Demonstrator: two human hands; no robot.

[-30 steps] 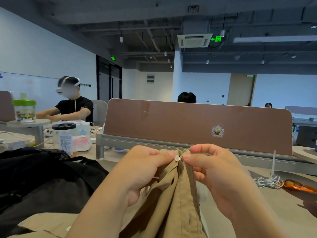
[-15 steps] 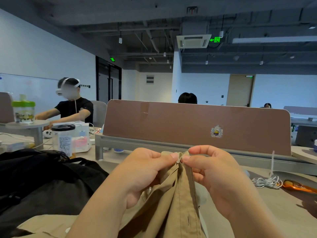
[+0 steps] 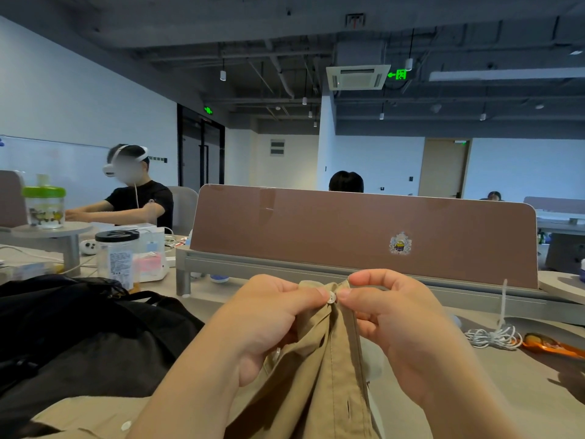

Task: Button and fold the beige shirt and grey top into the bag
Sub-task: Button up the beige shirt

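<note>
Turned face-on since earlier: button [image 3: 331, 297], flanked by left hand [image 3: 269, 321] and right hand [image 3: 402, 327] fingers [image 3: 348, 293] clamped on beige shirt [image 3: 329, 391], placket running below.

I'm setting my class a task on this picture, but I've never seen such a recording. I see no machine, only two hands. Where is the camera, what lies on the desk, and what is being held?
There is no machine: a person works with two bare hands. The camera sits on that person's head, looking forward and down. The left hand and the right hand hold up a beige woven shirt. Their fingers pinch the cloth on either side of a small white button near its top. On the pale desk, to the left, lies a black fabric bag, with a clear plastic jar with a black lid behind it. To the right lies a coiled white cable. A brown divider panel stands across the back.
</note>
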